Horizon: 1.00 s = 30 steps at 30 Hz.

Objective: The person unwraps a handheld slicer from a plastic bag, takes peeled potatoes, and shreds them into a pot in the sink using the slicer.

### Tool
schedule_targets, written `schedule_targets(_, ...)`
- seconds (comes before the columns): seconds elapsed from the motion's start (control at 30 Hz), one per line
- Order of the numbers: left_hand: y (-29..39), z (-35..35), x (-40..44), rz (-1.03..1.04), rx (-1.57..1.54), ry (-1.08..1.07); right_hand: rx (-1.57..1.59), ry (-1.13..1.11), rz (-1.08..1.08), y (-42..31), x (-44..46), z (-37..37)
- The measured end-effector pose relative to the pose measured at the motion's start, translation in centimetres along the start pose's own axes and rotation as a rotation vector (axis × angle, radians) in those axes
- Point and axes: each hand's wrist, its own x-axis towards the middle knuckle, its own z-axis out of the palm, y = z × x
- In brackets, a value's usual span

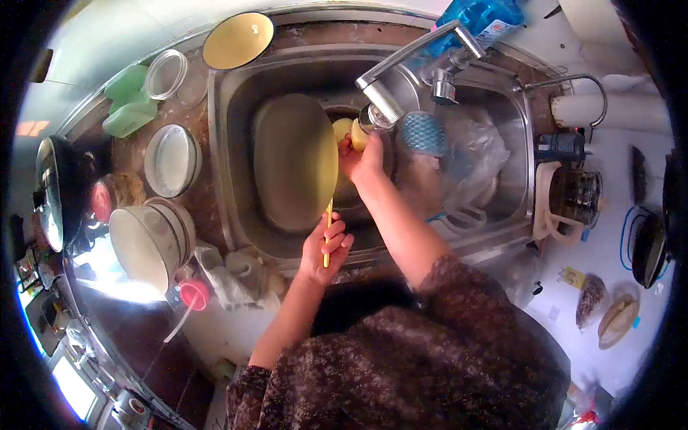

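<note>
Head view: your left hand (pixel 313 251) is closed around a thin yellow stick (pixel 327 240) over the near part of the sink (pixel 240 201). The stick meets the lower right of a large oval piece (pixel 290 161); whether the two are joined, or the oval is hollow, you cannot tell. Just right of and beyond that hand, your right hand (pixel 364 158) pinches a pale yellow piece (pixel 357 133) beside the end of the tap (pixel 383 100); a second yellow piece (pixel 343 129) lies near it. Your hands are apart. To handle this well, I'd hold the pale yellow piece by its sides, fingertips back from its outer face, and steady the stick so the oval doesn't swing against your right wrist. A wet surface would likely slip, so grip firmly but lightly.

Among the containers, leftmost are stacked bowls (pixel 145 247), tilted, whatever they hold not readable. Then comes a green container (pixel 132 104), a white dish (pixel 170 161) with a pale inside, a red cup (pixel 193 294) with a pale strip across it, and a yellow bowl (pixel 239 41) behind the sink. Far right, a glass jug (pixel 575 197) looks dark inside; its contents are unclear.
</note>
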Motion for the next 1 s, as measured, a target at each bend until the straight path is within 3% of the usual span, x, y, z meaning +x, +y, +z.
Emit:
schedule_targets(0.27,0.1,0.0,0.7,0.027,-0.017,0.01,-0.168,0.041,-0.121,-0.4,-2.5,0.2)
schedule_targets(0.33,0.2,-0.1,0.9,0.012,-0.063,-0.004,-0.089,-0.03,-0.071,-0.4,-1.9,-0.9)
schedule_targets(0.57,0.2,-0.8,0.6,-0.046,-0.197,-0.094,-0.034,0.042,-0.035,-1.7,-1.4,-1.0)
schedule_targets(0.63,0.2,-0.7,0.6,-0.029,-0.215,-0.091,-0.122,-0.069,-0.103,-1.7,-0.6,-1.5)
schedule_targets(0.77,0.4,-0.1,0.4,-0.004,-0.205,-0.068,-0.183,-0.087,-0.065,-2.6,-0.7,-2.4)
schedule_targets(0.83,0.3,0.3,0.7,0.06,0.267,0.179,-0.323,-0.03,-0.135,-2.4,-0.8,-2.5)
schedule_targets(0.87,0.2,0.1,1.0,0.066,0.25,0.175,-0.459,0.025,-0.215,-2.6,-0.8,-2.5)
schedule_targets(0.93,0.5,-0.1,1.6,0.16,0.961,0.461,-0.626,0.004,-0.247,-3.2,-1.5,-2.6)
schedule_targets(1.0,0.7,-0.1,1.7,0.18,1.099,0.485,-0.859,0.082,-0.267,-4.2,-2.5,-2.5)
